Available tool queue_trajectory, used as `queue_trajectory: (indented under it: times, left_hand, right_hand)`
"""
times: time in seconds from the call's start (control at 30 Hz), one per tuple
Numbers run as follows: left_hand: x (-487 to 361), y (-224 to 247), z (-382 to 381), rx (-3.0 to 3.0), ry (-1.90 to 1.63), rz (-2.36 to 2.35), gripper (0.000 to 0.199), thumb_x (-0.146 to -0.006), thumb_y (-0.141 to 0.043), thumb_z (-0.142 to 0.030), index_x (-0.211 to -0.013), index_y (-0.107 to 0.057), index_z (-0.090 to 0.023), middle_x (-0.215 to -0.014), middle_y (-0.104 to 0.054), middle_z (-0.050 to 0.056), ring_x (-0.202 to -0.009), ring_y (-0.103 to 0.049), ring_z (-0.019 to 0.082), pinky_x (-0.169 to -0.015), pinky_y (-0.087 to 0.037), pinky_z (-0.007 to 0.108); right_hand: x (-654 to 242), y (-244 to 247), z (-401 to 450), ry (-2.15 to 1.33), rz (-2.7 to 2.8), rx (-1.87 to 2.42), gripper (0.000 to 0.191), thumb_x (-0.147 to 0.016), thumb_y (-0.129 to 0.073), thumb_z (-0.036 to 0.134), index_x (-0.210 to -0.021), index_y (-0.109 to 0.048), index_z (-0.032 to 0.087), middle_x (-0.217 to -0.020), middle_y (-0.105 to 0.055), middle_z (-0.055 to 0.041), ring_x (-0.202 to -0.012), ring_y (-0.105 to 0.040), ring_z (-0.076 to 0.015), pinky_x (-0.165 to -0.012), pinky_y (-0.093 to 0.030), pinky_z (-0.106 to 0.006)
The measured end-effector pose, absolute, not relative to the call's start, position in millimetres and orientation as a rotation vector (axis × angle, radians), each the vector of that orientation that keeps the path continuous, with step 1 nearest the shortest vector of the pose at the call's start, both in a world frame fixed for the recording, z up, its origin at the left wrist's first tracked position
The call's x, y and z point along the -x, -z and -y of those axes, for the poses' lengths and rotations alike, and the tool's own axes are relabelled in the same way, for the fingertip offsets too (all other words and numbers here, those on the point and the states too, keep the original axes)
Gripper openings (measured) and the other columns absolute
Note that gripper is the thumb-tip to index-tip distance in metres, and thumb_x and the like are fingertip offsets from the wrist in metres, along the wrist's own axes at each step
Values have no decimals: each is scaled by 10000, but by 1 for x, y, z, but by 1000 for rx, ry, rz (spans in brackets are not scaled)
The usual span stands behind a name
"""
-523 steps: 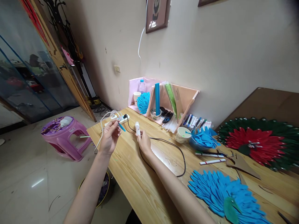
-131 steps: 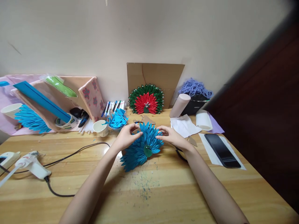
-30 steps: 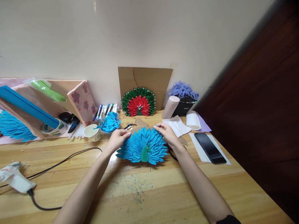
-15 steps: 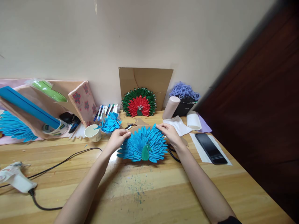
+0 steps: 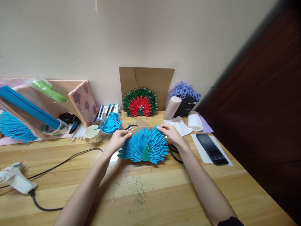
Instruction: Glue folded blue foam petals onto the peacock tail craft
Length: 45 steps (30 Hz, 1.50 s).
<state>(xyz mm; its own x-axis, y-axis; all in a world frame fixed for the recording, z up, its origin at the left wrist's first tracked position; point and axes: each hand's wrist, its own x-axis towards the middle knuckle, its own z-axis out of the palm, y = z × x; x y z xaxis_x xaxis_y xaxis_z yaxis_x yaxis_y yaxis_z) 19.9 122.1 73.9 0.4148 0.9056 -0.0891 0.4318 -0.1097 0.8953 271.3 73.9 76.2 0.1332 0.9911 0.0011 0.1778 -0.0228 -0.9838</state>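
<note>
A blue paper peacock with a green body and head faces me, its fan of layered feathers tilted up over the table. My left hand pinches the fan's upper left edge between thumb and fingers. At the upper right edge, my right hand grips the feathers the same way. Behind it, a brown cardboard piece partly shows. Against the wall stands a red and green peacock in front of a cardboard sheet.
A glue gun with a black cord lies at left. Near the back are a paper cup, blue paper strips, markers and a pink organizer. At right are a phone, a pink cylinder and purple yarn.
Almost nothing differs. Both hands keep their hold on the blue peacock, and the view has shifted very slightly.
</note>
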Motion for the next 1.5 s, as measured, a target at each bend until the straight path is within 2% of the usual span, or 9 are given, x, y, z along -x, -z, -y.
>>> queue_trajectory:
  times: [0.47,0.67,0.97,1.1,1.27,1.5]
  left_hand:
    - [-18,-74,-125,-1768,-636,-1109,349,-734,-498,-438,-625,-576,-116,-562,-446,-19,-559,-378,108,-539,-293,227]
    - [-17,-73,-126,-1743,-659,-1118,350,-720,-510,-449,-633,-587,-119,-569,-487,-8,-568,-418,121,-542,-320,230]
    - [-17,-75,-124,-1674,-700,-1144,354,-692,-541,-448,-690,-632,-106,-583,-553,4,-568,-475,137,-552,-349,239]
    - [-17,-72,-126,-1686,-690,-1151,352,-699,-538,-445,-705,-634,-107,-594,-558,7,-570,-480,138,-547,-351,239]
    - [-16,-74,-126,-1677,-718,-1181,361,-682,-546,-457,-702,-642,-110,-570,-550,5,-550,-478,136,-512,-341,233]
    - [-16,-76,-125,-1665,-728,-1178,370,-666,-557,-471,-686,-645,-113,-550,-543,6,-544,-476,141,-502,-338,238]
  right_hand:
    - [-272,-77,-75,-1004,1248,1414,302,-673,-620,429,-760,-636,140,-701,-611,-23,-640,-527,-135,-580,-389,-243]
    - [-275,-77,-74,-1058,1259,1419,301,-632,-658,422,-721,-628,136,-640,-587,-10,-578,-504,-123,-538,-378,-242]
    - [-275,-80,-72,-1121,1259,1419,292,-663,-635,426,-724,-628,140,-636,-580,1,-577,-502,-112,-559,-382,-238]
    - [-277,-82,-72,-1124,1251,1432,301,-653,-641,433,-665,-609,134,-597,-553,9,-561,-490,-104,-562,-387,-236]
    - [-283,-82,-72,-1215,1202,1432,309,-626,-664,429,-714,-617,137,-657,-579,5,-606,-523,-107,-617,-415,-244]
    - [-283,-84,-72,-1161,1274,1453,293,-629,-657,427,-677,-601,143,-626,-560,9,-588,-514,-114,-574,-406,-246]
